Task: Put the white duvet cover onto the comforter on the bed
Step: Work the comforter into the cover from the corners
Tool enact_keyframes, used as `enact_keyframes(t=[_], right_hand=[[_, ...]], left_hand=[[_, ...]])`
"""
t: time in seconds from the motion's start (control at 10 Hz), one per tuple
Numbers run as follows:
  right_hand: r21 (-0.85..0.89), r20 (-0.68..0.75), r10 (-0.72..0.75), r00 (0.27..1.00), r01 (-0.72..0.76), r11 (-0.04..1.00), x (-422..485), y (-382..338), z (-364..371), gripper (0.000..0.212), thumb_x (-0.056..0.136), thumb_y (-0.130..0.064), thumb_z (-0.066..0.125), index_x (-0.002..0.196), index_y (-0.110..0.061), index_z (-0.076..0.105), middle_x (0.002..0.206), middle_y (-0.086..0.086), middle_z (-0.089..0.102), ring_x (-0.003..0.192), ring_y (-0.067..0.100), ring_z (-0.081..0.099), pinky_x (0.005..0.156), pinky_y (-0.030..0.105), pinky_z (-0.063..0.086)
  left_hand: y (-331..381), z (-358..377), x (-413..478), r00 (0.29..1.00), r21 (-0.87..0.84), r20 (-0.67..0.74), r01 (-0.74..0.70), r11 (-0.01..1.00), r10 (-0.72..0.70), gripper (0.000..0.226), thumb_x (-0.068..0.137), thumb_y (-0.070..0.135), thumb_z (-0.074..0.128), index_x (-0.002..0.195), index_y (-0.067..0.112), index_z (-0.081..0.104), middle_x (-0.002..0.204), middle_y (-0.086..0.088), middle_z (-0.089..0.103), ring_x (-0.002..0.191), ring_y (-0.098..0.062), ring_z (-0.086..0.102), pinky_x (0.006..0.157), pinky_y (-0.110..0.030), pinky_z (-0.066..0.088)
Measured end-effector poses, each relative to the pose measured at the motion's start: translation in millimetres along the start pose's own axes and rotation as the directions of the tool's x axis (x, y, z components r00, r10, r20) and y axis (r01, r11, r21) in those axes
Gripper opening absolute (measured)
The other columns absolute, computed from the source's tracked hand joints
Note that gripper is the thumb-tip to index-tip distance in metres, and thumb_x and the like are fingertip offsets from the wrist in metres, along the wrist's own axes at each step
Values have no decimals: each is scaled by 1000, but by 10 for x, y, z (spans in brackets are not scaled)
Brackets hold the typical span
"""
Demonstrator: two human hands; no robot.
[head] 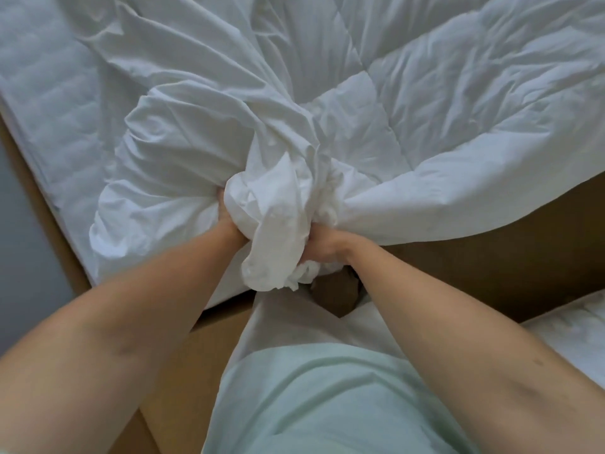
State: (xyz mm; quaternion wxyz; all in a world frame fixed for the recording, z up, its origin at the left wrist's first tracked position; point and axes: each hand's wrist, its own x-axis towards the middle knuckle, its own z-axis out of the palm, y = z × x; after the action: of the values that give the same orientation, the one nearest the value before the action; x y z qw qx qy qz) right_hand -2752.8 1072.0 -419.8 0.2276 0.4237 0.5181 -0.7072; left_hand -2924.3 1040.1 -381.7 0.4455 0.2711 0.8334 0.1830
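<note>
L hand (228,221) + R hand (322,248), fingers curled tight round bunched-up duvet cover (273,204); quilted comforter (458,126) touching it, right side of bed (49,119)

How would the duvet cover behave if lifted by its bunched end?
Probably floppy: the duvet cover crumples into deep folds where the left hand and right hand grip it. Likely light: its loose tail hangs limp below them.

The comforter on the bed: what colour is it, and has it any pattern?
White, with stitched quilting lines; the comforter shows best in the head view.
</note>
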Motion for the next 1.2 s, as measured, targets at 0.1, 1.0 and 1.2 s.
enact_keyframes(t=[0.1,1.0,1.2], right_hand=[[232,-215,-87,973,137,963,71,-70,239,30,98,-27,64,122,-40,55,112,-27,57,101,-7,54,74,7,46],[453,-873,432,228,47,890,-1477,1136,-2838,15,89,-15,63,104,-14,64,102,5,64,94,27,62,81,29,46],[514,-783,439,440,60,856,-1205,822,-2860,36,92,-27,60,123,-9,59,120,12,64,97,31,62,81,39,53]], left_hand=[[74,-112,-15,988,-173,-13,151,973,-155,38,112,22,25,83,18,48,81,2,48,66,-8,49,38,-7,40],[-158,-469,305,994,733,-90,105,672,-57,42,90,36,57,126,14,62,122,-16,63,110,-41,61,88,-45,49],[113,-42,-81,998,827,-66,50,560,9,65,74,46,65,136,27,53,128,-5,60,121,-32,54,101,-43,43]])
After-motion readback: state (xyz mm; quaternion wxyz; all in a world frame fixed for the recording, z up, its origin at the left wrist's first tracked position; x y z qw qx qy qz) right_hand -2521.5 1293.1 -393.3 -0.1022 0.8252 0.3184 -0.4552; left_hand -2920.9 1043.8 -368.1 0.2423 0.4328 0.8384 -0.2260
